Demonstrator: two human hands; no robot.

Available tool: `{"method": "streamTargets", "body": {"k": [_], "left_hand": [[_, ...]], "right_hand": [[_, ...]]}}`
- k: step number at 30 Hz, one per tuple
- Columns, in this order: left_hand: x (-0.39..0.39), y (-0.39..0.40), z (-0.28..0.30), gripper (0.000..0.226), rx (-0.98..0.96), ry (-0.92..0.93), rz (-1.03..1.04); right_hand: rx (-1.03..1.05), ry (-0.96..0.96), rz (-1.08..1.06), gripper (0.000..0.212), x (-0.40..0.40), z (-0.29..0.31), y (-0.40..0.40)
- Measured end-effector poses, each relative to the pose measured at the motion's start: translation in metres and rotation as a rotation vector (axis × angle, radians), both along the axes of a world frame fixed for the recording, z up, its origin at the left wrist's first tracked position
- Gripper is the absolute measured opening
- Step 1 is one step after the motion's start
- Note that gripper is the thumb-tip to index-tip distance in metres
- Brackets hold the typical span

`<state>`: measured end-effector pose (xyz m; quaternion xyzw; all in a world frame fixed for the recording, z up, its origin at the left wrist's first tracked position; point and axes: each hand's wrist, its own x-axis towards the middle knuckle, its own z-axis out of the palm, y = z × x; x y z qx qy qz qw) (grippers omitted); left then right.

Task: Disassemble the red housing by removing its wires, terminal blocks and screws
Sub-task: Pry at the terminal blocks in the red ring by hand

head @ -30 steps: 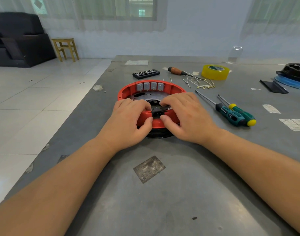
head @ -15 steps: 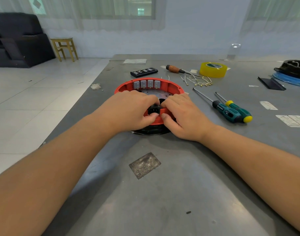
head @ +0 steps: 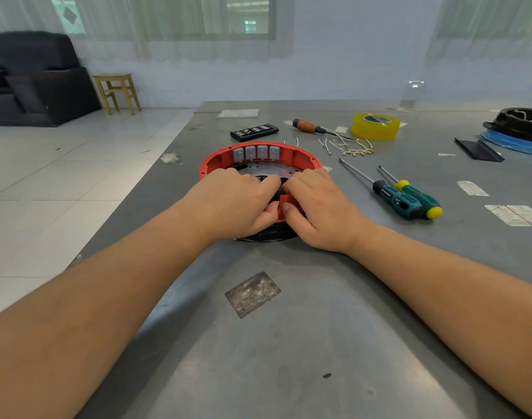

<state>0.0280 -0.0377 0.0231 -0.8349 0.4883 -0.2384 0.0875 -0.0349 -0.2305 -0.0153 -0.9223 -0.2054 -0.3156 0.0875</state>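
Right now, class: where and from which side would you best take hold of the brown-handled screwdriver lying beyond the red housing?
Probably by the brown handle, from the left. The screwdriver lies flat, its shaft running right into the loose wires near the yellow tape roll, while its handle end looks free.

Both my forearms reach forward, bare, converging toward centre. My left hand (head: 233,201) lies palm down, knuckles up, fingers curled over near rim of red housing (head: 301,158), thumb tip pressed on rim's outer face. My right hand (head: 317,207) mirrors it: fingers hooked over rim into interior, thumb on outer face. Thumb tips nearly meet; fingertips of both hands close together inside rim. Wrists low, near table.
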Motion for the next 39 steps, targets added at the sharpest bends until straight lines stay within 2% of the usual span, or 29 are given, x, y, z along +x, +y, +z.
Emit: {"method": "streamTargets", "body": {"k": [6,9,12,15,19,22,26,29,32,35,39], "left_hand": [[-0.001,-0.002,-0.004,0.042,-0.032,-0.042,0.048],[0.003,-0.004,0.0,0.041,-0.175,0.035,0.13],[0.0,-0.007,-0.002,0.04,-0.188,0.135,0.096],[-0.001,-0.001,-0.005,0.038,-0.427,0.331,0.016],[-0.001,0.005,-0.012,0.042,-0.674,0.46,-0.008],[-0.005,0.004,-0.019,0.043,-0.775,0.503,-0.015],[-0.009,-0.002,-0.025,0.042,-0.798,0.391,0.033],[-0.011,-0.007,-0.025,0.038,-0.826,0.324,0.069],[-0.009,-0.006,-0.027,0.031,-0.87,0.348,0.048],[-0.007,0.002,-0.031,0.036,-0.829,0.433,-0.094],[-0.007,0.004,-0.035,0.034,-0.847,0.428,-0.125]], "right_hand": [[-0.006,-0.017,-0.013,0.015,0.001,-0.003,0.0],[-0.009,-0.021,-0.011,0.014,0.0,-0.003,0.001],[-0.005,-0.023,0.004,0.014,0.0,-0.004,0.001],[0.01,-0.025,-0.005,0.015,0.0,-0.004,0.001],[0.053,-0.006,-0.02,0.023,0.0,-0.005,0.001],[0.227,-0.004,-0.033,0.033,0.0,-0.004,0.003],[0.416,-0.026,-0.046,0.038,0.0,0.002,0.009],[0.493,-0.042,-0.032,0.032,-0.001,0.003,0.018],[0.626,0.0,0.002,0.022,-0.003,0.005,0.02],[0.715,0.038,0.017,0.022,-0.005,0.006,0.015],[0.725,0.078,0.0,0.016,-0.004,0.007,0.008]]}}
